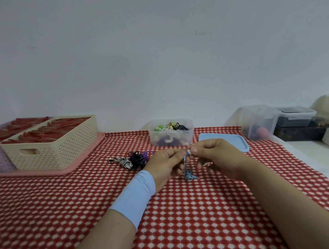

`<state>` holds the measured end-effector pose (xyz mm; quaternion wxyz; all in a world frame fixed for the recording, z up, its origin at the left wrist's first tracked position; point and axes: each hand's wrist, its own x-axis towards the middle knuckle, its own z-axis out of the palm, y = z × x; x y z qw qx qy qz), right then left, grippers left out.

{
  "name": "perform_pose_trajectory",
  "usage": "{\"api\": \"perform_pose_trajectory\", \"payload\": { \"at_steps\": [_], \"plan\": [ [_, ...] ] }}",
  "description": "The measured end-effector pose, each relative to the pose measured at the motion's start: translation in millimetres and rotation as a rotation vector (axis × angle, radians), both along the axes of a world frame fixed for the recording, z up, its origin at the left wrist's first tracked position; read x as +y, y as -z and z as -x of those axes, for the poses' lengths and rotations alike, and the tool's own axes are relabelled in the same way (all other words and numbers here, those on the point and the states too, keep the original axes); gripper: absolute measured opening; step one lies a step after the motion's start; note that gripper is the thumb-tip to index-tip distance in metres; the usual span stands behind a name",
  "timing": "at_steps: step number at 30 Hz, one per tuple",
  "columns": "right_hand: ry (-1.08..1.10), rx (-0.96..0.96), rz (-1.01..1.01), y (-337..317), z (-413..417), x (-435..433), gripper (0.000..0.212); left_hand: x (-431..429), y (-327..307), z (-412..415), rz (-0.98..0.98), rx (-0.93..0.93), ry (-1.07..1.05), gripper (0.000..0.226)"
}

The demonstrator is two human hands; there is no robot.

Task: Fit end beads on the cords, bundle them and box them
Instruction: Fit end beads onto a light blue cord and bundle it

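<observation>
The fingers (194,151) of the right hand (216,156) pinched a small pale end bead (188,152) against the top of a light blue cord (188,170), while the left hand (166,165) closed narrowly on the same cord just below the bead. The rest of the cord hung in a loose tangle onto the red-and-white counter (184,218). Just left of the hands lay loose cords (132,160), black-and-white, black and purple. Behind stood a clear box (170,133) holding bundled cords, its blue lid (225,142) flat beside it. A cream basket (52,141) sat at far left.
</observation>
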<state>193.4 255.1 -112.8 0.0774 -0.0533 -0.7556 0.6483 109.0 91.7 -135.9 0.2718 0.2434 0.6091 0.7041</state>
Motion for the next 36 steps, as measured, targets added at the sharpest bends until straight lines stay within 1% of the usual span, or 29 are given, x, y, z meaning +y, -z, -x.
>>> {"api": "perform_pose_trajectory", "payload": {
  "at_steps": [10, 16, 19, 22, 25, 29, 36],
  "plan": [
    [0.003, -0.019, 0.031, -3.6, -1.2, -4.4, 0.018, -1.8, -0.7, -0.1, -0.028, -0.026, 0.037, 0.019],
    [0.028, 0.033, -0.061, -1.5, -0.6, -6.0, 0.014, -1.9, 0.3, 0.6, -0.006, -0.026, 0.057, 0.020],
    [0.046, 0.074, -0.095, -0.8, -0.2, -7.0, 0.013, -1.4, -0.9, -0.3, -0.028, -0.061, 0.054, 0.019],
    [0.043, 0.091, -0.068, -0.5, 0.0, -6.5, 0.013, 0.5, -1.9, -1.6, -0.083, -0.129, 0.059, 0.019],
    [0.020, 0.074, -0.006, -1.7, -0.3, -6.5, 0.017, 0.6, -2.0, -2.0, -0.115, -0.160, 0.040, 0.018],
    [0.010, 0.076, 0.025, -1.0, -0.1, -6.6, 0.016, -1.1, -2.9, -0.7, -0.092, -0.143, 0.034, 0.019],
    [0.042, 0.137, -0.064, -3.2, -1.0, -6.9, 0.015, -0.4, -2.4, -0.8, -0.075, -0.127, 0.042, 0.020]
  ]
}}
